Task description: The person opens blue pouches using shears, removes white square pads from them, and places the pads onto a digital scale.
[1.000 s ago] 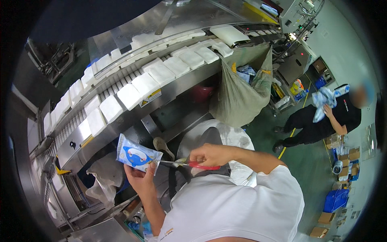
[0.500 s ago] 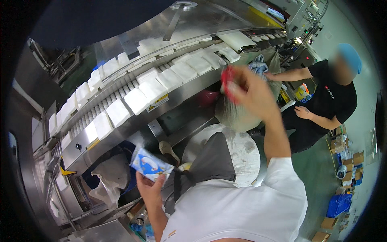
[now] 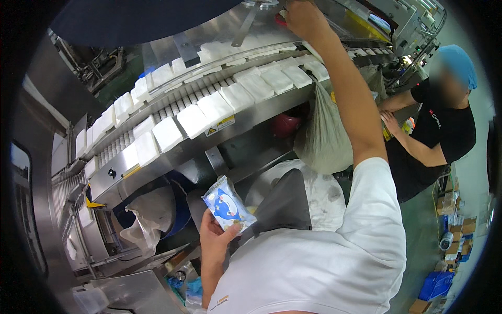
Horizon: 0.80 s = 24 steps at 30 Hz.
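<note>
My left hand is closed around the lower edge of a soft packet, white and light blue with a blue cartoon whale printed on it. It is held upright in front of my white shirt. My right arm stretches far forward over the conveyor, and my right hand hangs above the clear machine cover. Its fingers are curled in at a small red object, mostly hidden by the hand, whose kind I cannot make out. Stacks of folded white sheets lie along the conveyor below that arm.
A co-worker in a blue cap and black shirt stands at the right. Close to the conveyor hang a pale sack and a red container. A lined blue bin stands lower left. Boxes and a blue crate lie far right.
My right hand has moved forward and up from over the sack to above the machine cover, with the red object. The packet has shifted right and turned more upright. The co-worker's hands have come together.
</note>
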Each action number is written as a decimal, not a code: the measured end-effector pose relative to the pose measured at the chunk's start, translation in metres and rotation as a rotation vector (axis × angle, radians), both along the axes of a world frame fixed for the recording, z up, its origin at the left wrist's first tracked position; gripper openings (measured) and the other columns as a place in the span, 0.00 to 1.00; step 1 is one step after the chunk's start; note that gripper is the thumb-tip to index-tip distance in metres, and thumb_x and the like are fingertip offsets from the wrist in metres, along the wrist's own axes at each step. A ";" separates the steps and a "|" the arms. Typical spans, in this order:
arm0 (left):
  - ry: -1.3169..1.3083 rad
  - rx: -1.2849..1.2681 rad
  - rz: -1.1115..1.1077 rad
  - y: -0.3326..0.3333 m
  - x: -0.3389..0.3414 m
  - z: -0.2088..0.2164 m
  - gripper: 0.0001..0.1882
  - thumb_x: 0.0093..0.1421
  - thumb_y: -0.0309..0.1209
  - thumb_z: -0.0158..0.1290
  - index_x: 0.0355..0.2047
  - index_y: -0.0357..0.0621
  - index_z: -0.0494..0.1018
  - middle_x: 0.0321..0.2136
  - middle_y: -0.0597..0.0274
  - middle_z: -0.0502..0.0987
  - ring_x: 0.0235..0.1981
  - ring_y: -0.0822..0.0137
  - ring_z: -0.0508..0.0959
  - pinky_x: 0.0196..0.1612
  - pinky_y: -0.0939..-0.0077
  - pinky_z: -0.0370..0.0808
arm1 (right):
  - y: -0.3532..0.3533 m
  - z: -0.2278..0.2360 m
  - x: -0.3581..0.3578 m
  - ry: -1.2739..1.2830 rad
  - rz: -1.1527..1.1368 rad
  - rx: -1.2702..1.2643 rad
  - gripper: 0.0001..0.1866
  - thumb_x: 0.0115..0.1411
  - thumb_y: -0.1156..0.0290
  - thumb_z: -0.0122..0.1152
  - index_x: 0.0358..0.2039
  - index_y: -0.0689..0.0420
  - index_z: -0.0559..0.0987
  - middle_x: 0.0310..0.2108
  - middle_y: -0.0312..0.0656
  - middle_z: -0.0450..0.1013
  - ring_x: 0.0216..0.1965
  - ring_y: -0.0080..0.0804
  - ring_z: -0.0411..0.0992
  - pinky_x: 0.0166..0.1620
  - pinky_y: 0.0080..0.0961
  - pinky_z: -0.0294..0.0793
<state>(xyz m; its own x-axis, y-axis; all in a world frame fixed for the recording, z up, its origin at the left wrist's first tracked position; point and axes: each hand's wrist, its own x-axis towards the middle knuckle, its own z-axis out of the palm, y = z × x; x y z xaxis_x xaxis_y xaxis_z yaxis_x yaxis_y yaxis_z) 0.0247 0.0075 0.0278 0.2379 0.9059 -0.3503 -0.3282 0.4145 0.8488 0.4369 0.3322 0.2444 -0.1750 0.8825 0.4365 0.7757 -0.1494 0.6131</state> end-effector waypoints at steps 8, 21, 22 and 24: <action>-0.294 -0.154 -0.118 0.017 -0.010 -0.019 0.29 0.58 0.24 0.66 0.59 0.39 0.69 0.45 0.60 0.81 0.43 0.69 0.84 0.41 0.75 0.85 | -0.229 -0.108 -0.155 0.825 1.208 -0.830 0.32 0.50 0.57 0.73 0.55 0.54 0.79 0.55 0.49 0.73 0.54 0.48 0.71 0.57 0.45 0.73; 0.340 0.276 0.099 -0.004 -0.024 -0.043 0.53 0.59 0.43 0.68 0.74 0.41 0.47 0.66 0.51 0.61 0.63 0.57 0.69 0.64 0.61 0.69 | -0.287 -0.180 -0.191 1.386 0.969 -0.605 0.12 0.47 0.84 0.71 0.34 0.59 0.85 0.32 0.42 0.76 0.33 0.37 0.75 0.35 0.30 0.73; 0.405 0.582 0.167 0.001 -0.026 -0.025 0.47 0.57 0.43 0.70 0.71 0.44 0.57 0.63 0.51 0.65 0.63 0.58 0.67 0.65 0.61 0.66 | -0.290 -0.178 -0.194 1.470 0.839 -0.605 0.11 0.48 0.85 0.71 0.34 0.60 0.86 0.32 0.42 0.75 0.33 0.36 0.75 0.35 0.28 0.73; 0.461 0.820 0.015 0.006 -0.032 -0.007 0.33 0.58 0.42 0.69 0.61 0.44 0.71 0.59 0.52 0.69 0.61 0.60 0.69 0.62 0.62 0.68 | -0.288 -0.182 -0.210 1.558 0.849 -0.678 0.12 0.48 0.86 0.69 0.33 0.60 0.85 0.31 0.40 0.74 0.30 0.29 0.71 0.31 0.23 0.67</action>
